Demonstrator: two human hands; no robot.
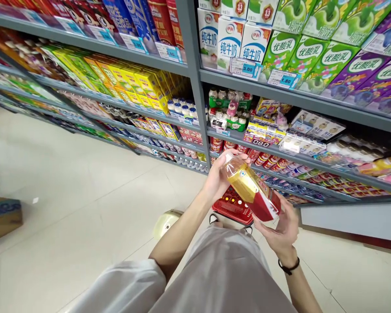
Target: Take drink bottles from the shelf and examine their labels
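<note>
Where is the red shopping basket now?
Head view, lower centre: the red basket sits on the floor just below the bottle that the left hand and right hand hold.

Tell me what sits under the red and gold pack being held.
A red basket stands on the floor below the pack, held by the left hand and right hand. The pack and grey clothing cover much of it; its contents are unclear.

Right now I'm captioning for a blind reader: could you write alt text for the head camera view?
A person's left hand and right hand hold a tilted red and gold packet over a red basket. Behind stand grey shop shelves packed with milk cartons and small bottles.
</note>
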